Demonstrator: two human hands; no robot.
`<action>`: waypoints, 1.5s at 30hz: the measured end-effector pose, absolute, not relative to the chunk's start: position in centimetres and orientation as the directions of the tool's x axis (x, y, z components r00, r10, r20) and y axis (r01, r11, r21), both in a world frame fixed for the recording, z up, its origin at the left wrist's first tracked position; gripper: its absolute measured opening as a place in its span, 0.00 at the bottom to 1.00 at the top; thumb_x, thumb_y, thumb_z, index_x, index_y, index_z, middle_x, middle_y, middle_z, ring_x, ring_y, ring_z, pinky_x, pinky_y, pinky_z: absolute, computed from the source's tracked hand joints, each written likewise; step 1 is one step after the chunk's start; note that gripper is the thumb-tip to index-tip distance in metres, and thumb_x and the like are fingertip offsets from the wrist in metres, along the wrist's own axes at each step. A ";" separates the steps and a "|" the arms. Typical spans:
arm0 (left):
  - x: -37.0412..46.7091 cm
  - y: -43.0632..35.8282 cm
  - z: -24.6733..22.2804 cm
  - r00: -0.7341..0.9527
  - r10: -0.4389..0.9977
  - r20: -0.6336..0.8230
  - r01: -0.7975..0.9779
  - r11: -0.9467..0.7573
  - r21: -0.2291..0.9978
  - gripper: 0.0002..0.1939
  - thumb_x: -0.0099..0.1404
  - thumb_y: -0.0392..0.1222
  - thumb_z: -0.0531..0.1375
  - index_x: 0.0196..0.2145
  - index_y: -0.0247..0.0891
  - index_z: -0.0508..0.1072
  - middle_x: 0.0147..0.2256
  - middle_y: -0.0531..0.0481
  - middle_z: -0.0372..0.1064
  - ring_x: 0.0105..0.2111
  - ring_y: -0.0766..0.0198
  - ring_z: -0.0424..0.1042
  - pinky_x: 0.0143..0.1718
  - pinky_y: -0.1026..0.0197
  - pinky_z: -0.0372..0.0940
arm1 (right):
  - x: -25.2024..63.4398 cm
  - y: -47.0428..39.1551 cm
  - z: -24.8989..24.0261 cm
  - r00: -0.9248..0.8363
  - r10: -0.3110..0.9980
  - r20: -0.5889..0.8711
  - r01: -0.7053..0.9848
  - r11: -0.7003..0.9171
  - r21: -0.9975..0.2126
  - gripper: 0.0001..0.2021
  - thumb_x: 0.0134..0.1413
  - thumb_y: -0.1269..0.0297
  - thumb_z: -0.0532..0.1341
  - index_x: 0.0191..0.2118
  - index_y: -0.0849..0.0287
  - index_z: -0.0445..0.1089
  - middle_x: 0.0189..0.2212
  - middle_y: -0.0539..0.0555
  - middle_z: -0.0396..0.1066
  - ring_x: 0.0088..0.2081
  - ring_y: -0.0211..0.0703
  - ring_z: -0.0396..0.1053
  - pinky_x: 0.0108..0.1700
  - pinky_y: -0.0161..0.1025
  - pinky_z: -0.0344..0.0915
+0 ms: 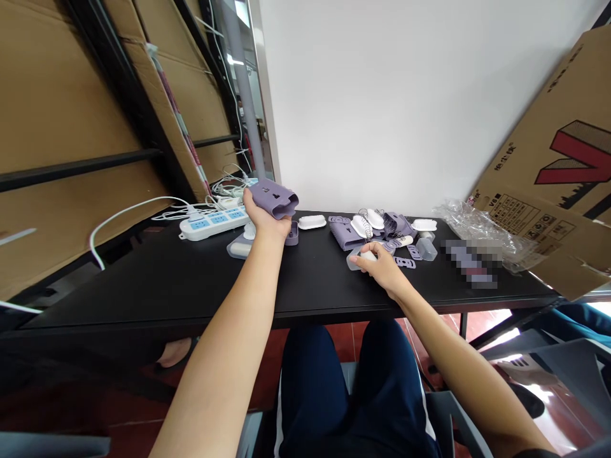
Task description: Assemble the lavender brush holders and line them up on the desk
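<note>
A hollow purple housing [273, 197] with small cutouts is held up over the table by my left hand [264, 219], its open end facing right. My right hand [379, 264] pinches a small white part [368, 256] above a translucent cup [354, 259] that lies on the table. Just behind my right hand is a pile with another purple housing [344, 234], white oval parts [361, 226], coiled springs and flat purple plates [405, 262]. Under my left hand a purple piece [292, 234] is partly hidden. One white oval part [312, 222] lies between the hands.
A power strip [214, 222] with white cables lies at the back left of the black table [305, 286]. Clear plastic bags [487, 232] and a large cardboard box [548, 172] are on the right. A white wall [372, 108] rises behind.
</note>
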State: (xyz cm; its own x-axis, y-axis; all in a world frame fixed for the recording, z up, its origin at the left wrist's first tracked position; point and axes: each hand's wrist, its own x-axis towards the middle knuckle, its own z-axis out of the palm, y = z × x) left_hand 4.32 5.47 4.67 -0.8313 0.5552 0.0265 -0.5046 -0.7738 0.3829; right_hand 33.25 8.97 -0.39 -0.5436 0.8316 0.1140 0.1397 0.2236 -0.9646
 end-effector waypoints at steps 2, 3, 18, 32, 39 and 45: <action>4.3 5.4 4.6 -0.825 0.565 0.024 -0.512 -0.764 0.393 0.22 0.68 0.63 0.51 0.41 0.42 0.72 0.38 0.47 0.74 0.40 0.59 0.76 0.39 0.57 0.74 | 33.4 9.2 -0.4 -0.530 0.838 0.129 0.193 0.268 -0.944 0.24 0.45 0.45 0.71 0.41 0.55 0.67 0.33 0.48 0.70 0.32 0.41 0.68 0.37 0.40 0.65; 4.2 5.4 4.6 -0.825 0.565 0.019 -0.512 -0.760 0.402 0.22 0.68 0.63 0.52 0.41 0.42 0.72 0.38 0.47 0.74 0.40 0.59 0.76 0.38 0.58 0.74 | 33.5 9.3 -0.3 -0.522 0.838 0.162 0.229 0.321 -0.919 0.22 0.46 0.45 0.70 0.41 0.55 0.69 0.36 0.51 0.71 0.35 0.43 0.69 0.40 0.42 0.66; 7.4 6.7 5.0 -0.723 0.683 0.101 -0.546 -0.655 0.522 0.24 0.64 0.62 0.60 0.44 0.38 0.72 0.35 0.46 0.76 0.34 0.60 0.78 0.37 0.58 0.74 | 30.4 9.0 2.7 -0.482 0.812 0.328 -0.067 0.340 -0.938 0.22 0.58 0.48 0.63 0.53 0.54 0.67 0.41 0.55 0.75 0.34 0.46 0.75 0.36 0.43 0.72; 10.7 5.7 3.5 -0.294 0.582 0.758 0.832 -0.234 0.502 0.38 0.59 0.37 0.65 0.66 0.43 0.63 0.62 0.42 0.66 0.62 0.50 0.67 0.65 0.49 0.61 | 26.4 13.0 3.9 -0.195 0.809 0.554 -0.284 0.494 -0.822 0.29 0.58 0.41 0.61 0.59 0.52 0.62 0.41 0.56 0.71 0.39 0.46 0.73 0.32 0.37 0.68; 12.3 5.1 3.4 -0.130 0.739 0.661 0.976 -0.023 0.217 0.41 0.60 0.41 0.66 0.69 0.42 0.60 0.62 0.40 0.65 0.60 0.46 0.68 0.60 0.48 0.66 | 26.6 14.4 3.5 -0.332 0.781 0.528 -0.357 0.414 -0.837 0.28 0.54 0.41 0.64 0.55 0.49 0.63 0.44 0.53 0.74 0.38 0.43 0.75 0.28 0.34 0.68; 12.3 4.8 3.5 -0.118 0.747 0.654 0.984 -0.001 0.180 0.41 0.59 0.39 0.66 0.69 0.42 0.60 0.62 0.40 0.65 0.59 0.46 0.68 0.61 0.47 0.65 | 26.5 14.1 2.9 -0.415 0.696 0.585 -0.307 0.499 -0.811 0.22 0.55 0.51 0.65 0.53 0.50 0.67 0.39 0.51 0.71 0.37 0.42 0.69 0.31 0.36 0.71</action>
State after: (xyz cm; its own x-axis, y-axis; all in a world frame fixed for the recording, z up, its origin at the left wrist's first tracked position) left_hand 12.33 4.83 3.54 -0.1184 0.7470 0.6542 0.9837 -0.0014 0.1796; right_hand 26.53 14.13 2.94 -0.4152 0.6963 0.5854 -0.3067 0.4987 -0.8107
